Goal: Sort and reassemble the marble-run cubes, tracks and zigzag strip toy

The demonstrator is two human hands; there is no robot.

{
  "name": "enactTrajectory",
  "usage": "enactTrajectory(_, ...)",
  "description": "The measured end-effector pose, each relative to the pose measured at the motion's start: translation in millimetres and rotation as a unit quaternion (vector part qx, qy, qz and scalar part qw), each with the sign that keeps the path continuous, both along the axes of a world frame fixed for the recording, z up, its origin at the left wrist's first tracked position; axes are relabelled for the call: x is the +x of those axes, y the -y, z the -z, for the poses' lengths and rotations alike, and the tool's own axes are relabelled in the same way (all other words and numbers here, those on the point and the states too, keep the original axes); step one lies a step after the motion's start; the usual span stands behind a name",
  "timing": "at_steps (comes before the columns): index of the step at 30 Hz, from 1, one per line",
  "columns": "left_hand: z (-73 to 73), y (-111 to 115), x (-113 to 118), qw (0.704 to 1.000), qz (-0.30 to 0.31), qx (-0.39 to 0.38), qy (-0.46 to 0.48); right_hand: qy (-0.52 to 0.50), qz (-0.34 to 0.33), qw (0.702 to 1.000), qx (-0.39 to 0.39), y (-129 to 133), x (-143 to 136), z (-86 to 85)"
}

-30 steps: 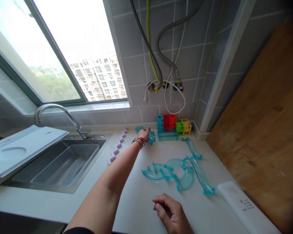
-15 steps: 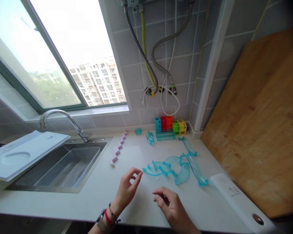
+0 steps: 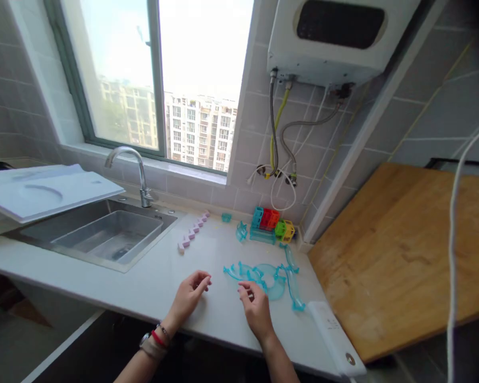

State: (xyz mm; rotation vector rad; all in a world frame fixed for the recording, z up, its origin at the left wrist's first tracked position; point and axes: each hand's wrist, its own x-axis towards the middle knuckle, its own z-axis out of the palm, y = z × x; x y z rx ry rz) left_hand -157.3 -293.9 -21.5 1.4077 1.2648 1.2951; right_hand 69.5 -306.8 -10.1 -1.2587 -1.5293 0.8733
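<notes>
My left hand hovers over the white counter, its fingers loosely curled and nothing visible in them. Facing it, my right hand is also half curled, with a small gap between thumb and fingers and nothing seen inside. Just beyond the right hand lie translucent blue curved track pieces, partly covered by its fingers. A longer blue chute rests to their right. Farther back, a zigzag row of pale purple pieces runs toward the wall.
Coloured cube blocks stand against the back wall near a blue piece. To the left is a sink holding a clear plastic bin. A wooden board leans at the right behind a white, elongated device.
The camera view has tilted up and turned, bringing a white wall heater into sight. Both hands remain loosely curled over the counter; the blue pieces look unmoved.
</notes>
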Motion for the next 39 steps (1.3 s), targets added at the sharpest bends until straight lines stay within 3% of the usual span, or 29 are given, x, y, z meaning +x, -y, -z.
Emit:
enactTrajectory(3,0.1,2.0,0.0,1.0,0.014,0.006,0.012,0.167,-0.025,0.984,0.061,-29.3,4.4,-25.2)
enactTrajectory(7,2.8,0.6,-5.2,0.995,0.005,-0.001,0.095,0.477,-0.081,0.875,0.022,-64.1,2.5,-43.9)
enactTrajectory(10,7.8,-1.0,-10.5,0.985,-0.023,-0.014,0.171,0.567,-0.062,0.822,-0.002,-77.4,-6.2,-37.3)
enactTrajectory(16,11.9,-0.7,-9.7,0.981,-0.01,-0.017,0.194,0.586,0.001,0.808,0.062,-86.1,-13.0,-9.2)
enactTrajectory(18,10.3,0.1,-7.6,0.984,0.004,-0.015,0.179,0.554,0.002,0.828,0.08,-90.6,-9.6,-5.5)
enactTrajectory(20,8.8,1.5,-5.9,0.986,0.007,-0.017,0.163,0.48,-0.005,0.873,0.09,-96.5,-2.5,-6.5)
enactTrajectory(23,7.3,4.9,-5.1,0.989,0.018,-0.037,0.144,0.253,-0.008,0.964,0.083,-104.8,15.6,-13.5)
enactTrajectory(25,4.4,6.9,-5.0,0.99,0.046,-0.058,0.119,0.061,0.013,0.996,0.063,-108.5,30.6,-18.6)
enactTrajectory(28,-6.0,4.4,-1.0,0.992,0.096,-0.074,0.028,-0.174,0.077,0.981,0.039,-112.0,49.3,-22.6)
enactTrajectory(30,-15.3,-3.1,7.5,0.99,0.115,-0.069,-0.046,-0.264,0.115,0.957,0.021,-113.3,55.8,-21.9)
enactTrajectory(34,-28.5,-25.5,38.0,0.975,0.16,0.014,-0.151,-0.305,0.152,0.94,0.003,-111.8,57.3,-16.1)
enactTrajectory(39,-29.8,-35.5,75.4,0.933,0.179,0.096,-0.296,-0.356,0.058,0.932,-0.022,-99.2,57.3,-15.4)
